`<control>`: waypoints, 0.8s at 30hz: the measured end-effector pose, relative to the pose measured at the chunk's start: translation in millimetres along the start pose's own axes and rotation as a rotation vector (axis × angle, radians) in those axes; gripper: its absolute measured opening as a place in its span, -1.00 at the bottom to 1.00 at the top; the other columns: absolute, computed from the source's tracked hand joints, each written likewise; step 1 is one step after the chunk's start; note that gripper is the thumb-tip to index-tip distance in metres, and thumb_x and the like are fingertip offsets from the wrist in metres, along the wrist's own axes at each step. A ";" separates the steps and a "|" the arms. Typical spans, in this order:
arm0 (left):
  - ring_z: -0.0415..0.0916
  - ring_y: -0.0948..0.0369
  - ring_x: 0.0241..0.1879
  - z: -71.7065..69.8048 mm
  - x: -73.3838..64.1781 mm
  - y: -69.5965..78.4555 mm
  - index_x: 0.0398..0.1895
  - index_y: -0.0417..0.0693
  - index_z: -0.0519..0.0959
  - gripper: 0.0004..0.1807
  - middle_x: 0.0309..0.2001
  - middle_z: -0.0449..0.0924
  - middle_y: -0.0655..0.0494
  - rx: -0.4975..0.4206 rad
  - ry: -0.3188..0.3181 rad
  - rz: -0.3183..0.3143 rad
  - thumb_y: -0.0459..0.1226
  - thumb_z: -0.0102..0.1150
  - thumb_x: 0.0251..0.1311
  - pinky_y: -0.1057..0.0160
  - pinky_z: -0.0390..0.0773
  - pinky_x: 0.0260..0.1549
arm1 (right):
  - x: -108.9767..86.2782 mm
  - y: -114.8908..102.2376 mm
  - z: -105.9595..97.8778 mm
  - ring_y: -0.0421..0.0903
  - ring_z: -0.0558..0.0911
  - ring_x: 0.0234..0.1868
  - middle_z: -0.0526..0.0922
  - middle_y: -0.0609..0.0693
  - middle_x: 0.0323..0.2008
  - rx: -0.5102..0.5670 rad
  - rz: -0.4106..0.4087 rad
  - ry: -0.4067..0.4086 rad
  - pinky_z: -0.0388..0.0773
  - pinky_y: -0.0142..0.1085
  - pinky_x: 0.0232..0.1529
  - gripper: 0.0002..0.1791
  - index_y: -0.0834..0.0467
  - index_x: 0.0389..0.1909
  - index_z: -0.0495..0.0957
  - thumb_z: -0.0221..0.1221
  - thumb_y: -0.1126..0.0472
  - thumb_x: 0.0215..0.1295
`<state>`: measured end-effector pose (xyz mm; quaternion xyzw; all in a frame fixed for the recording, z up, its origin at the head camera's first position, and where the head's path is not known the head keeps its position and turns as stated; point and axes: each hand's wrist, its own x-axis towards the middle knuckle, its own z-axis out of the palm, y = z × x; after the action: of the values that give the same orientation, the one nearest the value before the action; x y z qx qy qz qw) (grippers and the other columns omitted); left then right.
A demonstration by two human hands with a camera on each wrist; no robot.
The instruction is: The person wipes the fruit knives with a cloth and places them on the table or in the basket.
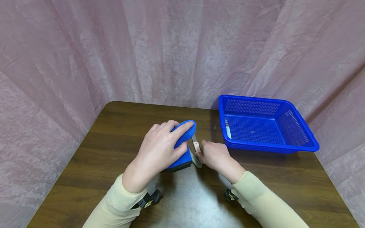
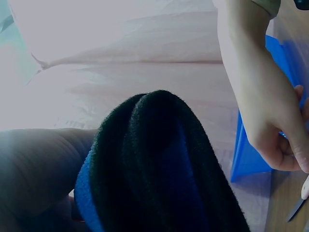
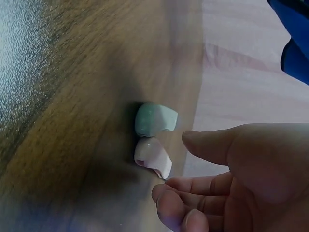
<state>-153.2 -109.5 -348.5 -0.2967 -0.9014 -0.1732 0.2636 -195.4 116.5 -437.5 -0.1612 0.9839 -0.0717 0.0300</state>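
My left hand (image 1: 159,145) grips a folded blue cloth (image 1: 185,137) with a dark edge, held above the table. The cloth's thick fuzzy folds (image 2: 159,145) fill the middle of the left wrist view. Just right of it, a knife with a pale pink handle (image 1: 196,146) lies on the table beside a pale green handle (image 1: 195,160), whose far end the cloth hides. My right hand (image 1: 215,155) is at the pink handle. In the right wrist view, its thumb (image 3: 207,145) and bent fingers stand apart, close to the pink handle (image 3: 152,155) and the green handle (image 3: 153,120).
A blue plastic basket (image 1: 269,147) stands at the back right of the brown wooden table (image 1: 128,117). Inside, along its left wall, lies a knife with a whitish handle (image 1: 228,132). Pink curtains (image 1: 171,53) hang behind and beside the table.
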 end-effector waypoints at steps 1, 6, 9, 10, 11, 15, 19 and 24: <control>0.72 -0.01 -0.10 0.2 0.0 -0.4 0.44 0.13 0.68 -0.40 0.02 0.73 -0.03 0.001 -0.001 0.000 -0.21 0.36 0.29 -0.07 0.63 -0.03 | 1.1 -0.3 1.0 -0.07 0.53 -0.57 0.49 -0.09 -0.56 -0.004 0.002 0.000 0.48 -0.09 -0.54 -0.58 0.06 -0.40 0.48 0.41 -0.09 0.49; 0.73 -0.02 -0.10 1.1 -0.4 -1.5 0.44 0.13 0.69 -0.41 0.02 0.74 -0.04 0.004 -0.017 -0.007 -0.21 0.36 0.30 -0.07 0.63 -0.04 | 6.4 -1.7 6.5 -0.04 0.56 -0.55 0.50 -0.06 -0.55 -0.028 0.018 -0.017 0.51 -0.05 -0.52 -0.58 0.08 -0.38 0.49 0.39 -0.10 0.51; 0.73 -0.01 -0.10 1.2 -0.6 -2.1 0.44 0.14 0.69 -0.41 0.02 0.74 -0.04 0.004 -0.028 -0.013 -0.21 0.36 0.30 -0.07 0.63 -0.04 | 9.1 -1.7 8.9 -0.01 0.57 -0.56 0.51 -0.03 -0.55 -0.040 0.020 -0.018 0.53 -0.04 -0.52 -0.59 0.11 -0.36 0.50 0.38 -0.08 0.52; 0.73 -0.01 -0.10 1.2 -0.6 -2.3 0.44 0.14 0.69 -0.41 0.02 0.74 -0.04 0.004 -0.031 -0.015 -0.21 0.36 0.30 -0.07 0.63 -0.04 | 9.7 -1.1 10.0 -0.01 0.57 -0.56 0.51 -0.02 -0.55 -0.040 0.014 -0.009 0.53 -0.04 -0.52 -0.59 0.12 -0.36 0.50 0.39 -0.08 0.51; 0.73 -0.01 -0.10 1.2 -0.6 -2.4 0.44 0.14 0.69 -0.41 0.02 0.74 -0.04 0.004 -0.033 -0.017 -0.21 0.35 0.29 -0.07 0.63 -0.04 | 11.0 -0.8 10.7 0.01 0.58 -0.56 0.52 -0.01 -0.55 -0.037 0.013 -0.008 0.54 -0.03 -0.52 -0.59 0.13 -0.34 0.51 0.39 -0.07 0.51; 0.73 -0.01 -0.10 1.0 -0.4 -2.8 0.44 0.14 0.69 -0.41 0.02 0.74 -0.03 0.008 -0.036 -0.017 -0.21 0.35 0.30 -0.07 0.63 -0.03 | 19.4 8.8 26.0 0.04 0.60 -0.55 0.56 0.02 -0.55 -0.038 -0.012 0.042 0.55 0.00 -0.54 -0.57 0.15 -0.31 0.51 0.39 -0.11 0.49; 0.73 -0.01 -0.10 0.9 -0.2 -3.0 0.44 0.14 0.69 -0.42 0.03 0.73 -0.04 0.013 -0.036 -0.015 -0.21 0.34 0.31 -0.07 0.63 -0.03 | 33.0 22.4 49.1 0.10 0.64 -0.54 0.60 0.04 -0.54 -0.066 -0.017 0.071 0.57 0.04 -0.54 -0.55 0.15 -0.29 0.52 0.41 -0.14 0.45; 0.73 -0.01 -0.09 0.8 0.2 -3.4 0.45 0.15 0.68 -0.41 0.03 0.73 -0.03 0.016 -0.037 -0.017 -0.20 0.34 0.31 -0.08 0.63 -0.02 | 39.0 30.6 58.3 0.11 0.65 -0.52 0.60 0.04 -0.55 -0.070 -0.004 0.072 0.55 0.03 -0.55 -0.56 0.13 -0.28 0.54 0.41 -0.15 0.43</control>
<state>-155.7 -111.6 -349.6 -0.2900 -0.9100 -0.1627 0.2476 -237.0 125.0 -501.2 -0.1612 0.9859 -0.0432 -0.0111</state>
